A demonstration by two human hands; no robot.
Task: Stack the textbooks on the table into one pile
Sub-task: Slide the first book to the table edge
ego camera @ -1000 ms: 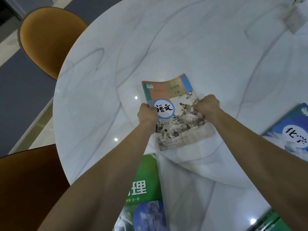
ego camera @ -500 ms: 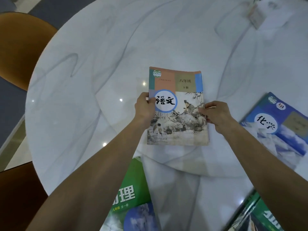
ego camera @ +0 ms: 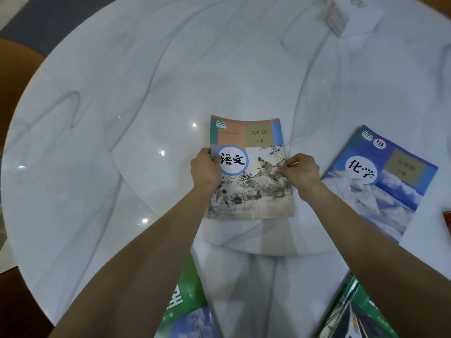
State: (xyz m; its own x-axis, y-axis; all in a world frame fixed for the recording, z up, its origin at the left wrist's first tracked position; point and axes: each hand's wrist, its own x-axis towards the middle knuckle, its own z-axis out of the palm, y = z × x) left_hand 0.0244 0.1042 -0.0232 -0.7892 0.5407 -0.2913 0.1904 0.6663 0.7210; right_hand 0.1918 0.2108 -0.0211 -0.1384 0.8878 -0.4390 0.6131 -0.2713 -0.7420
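Observation:
A worn textbook with an orange-and-tan top and an ink-painting cover lies square in the middle of the round marble table. My left hand grips its left edge, thumb on the cover. At the book's right edge my right hand pinches it the same way. A blue textbook with a snowy mountain cover lies to the right, tilted. A green textbook sits at the near edge, partly under my left forearm. Another green book is at the bottom right.
A white card or packet lies at the far right of the table. A red corner of some object shows at the right border. An orange-brown chair stands off the table's left side.
The worn textbook has been turned from a slant to square with me and slid a little rightward toward the table's middle; both hands stayed on its side edges.

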